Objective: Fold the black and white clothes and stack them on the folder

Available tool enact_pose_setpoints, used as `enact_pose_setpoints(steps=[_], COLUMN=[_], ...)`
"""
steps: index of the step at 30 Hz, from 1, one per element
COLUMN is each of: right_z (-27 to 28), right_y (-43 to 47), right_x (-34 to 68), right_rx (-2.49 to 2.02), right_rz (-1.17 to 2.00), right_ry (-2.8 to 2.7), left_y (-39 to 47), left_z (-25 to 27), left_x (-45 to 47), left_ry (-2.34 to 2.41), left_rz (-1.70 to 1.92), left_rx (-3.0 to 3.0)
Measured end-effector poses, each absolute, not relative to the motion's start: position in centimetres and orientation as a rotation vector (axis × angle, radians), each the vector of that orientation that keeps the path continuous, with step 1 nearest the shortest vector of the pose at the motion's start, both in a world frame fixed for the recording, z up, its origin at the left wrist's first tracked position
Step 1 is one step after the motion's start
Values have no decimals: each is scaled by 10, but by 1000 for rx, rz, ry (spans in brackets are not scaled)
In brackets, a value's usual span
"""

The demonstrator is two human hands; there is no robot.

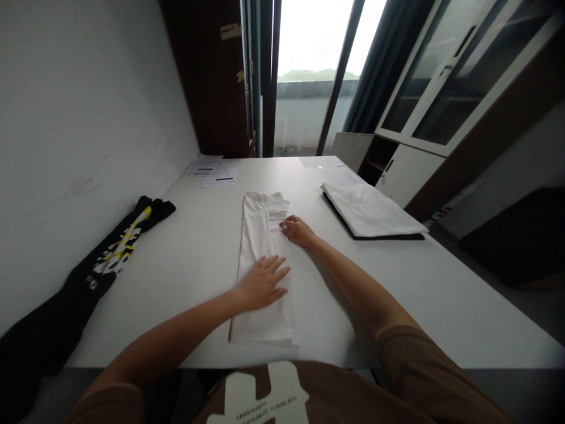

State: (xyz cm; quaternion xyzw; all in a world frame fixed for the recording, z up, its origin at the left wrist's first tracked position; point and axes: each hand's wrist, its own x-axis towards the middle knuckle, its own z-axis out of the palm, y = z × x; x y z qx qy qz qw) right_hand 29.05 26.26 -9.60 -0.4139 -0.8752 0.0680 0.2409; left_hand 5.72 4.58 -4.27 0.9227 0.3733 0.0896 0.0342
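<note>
A white garment (258,235), folded into a long narrow strip, lies on the white table in front of me. Its far end is wrinkled, while the near part looks smoother; whether it is a shirt cannot be made out. My left hand (263,284) rests flat on the near half with its fingers spread. At the garment's right edge, farther up, my right hand (299,230) has its fingers curled together on the cloth, pinching the edge near the creases.
Folded white cloth (371,209) lies over a black piece (388,237) at the right. A black garment with yellow and white print (117,247) hangs over the left table edge. Papers (218,174) lie at the far left and more sheets (331,171) at the far right.
</note>
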Motion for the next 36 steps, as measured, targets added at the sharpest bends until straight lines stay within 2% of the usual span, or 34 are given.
enact_pose_setpoints(steps=[7, 16, 22, 30, 36], right_z=[-92, -85, -78, -67, -70], right_y=[258, 248, 233, 203, 192], right_x=[288, 277, 260, 234, 234], right_rx=[-1157, -1281, -1388, -1065, -1144], right_rz=[182, 115, 95, 141, 163], right_ry=[-2413, -2443, -2388, -2564, -2559], left_y=[121, 157, 203, 342, 422], left_z=[-69, -89, -87, -50, -49], left_x=[-8, -42, -51, -29, 0], left_ry=[1722, 1978, 1967, 1902, 1893], left_rz=[137, 182, 340, 397, 422], left_rx=[2594, 2393, 2347, 2288, 2219])
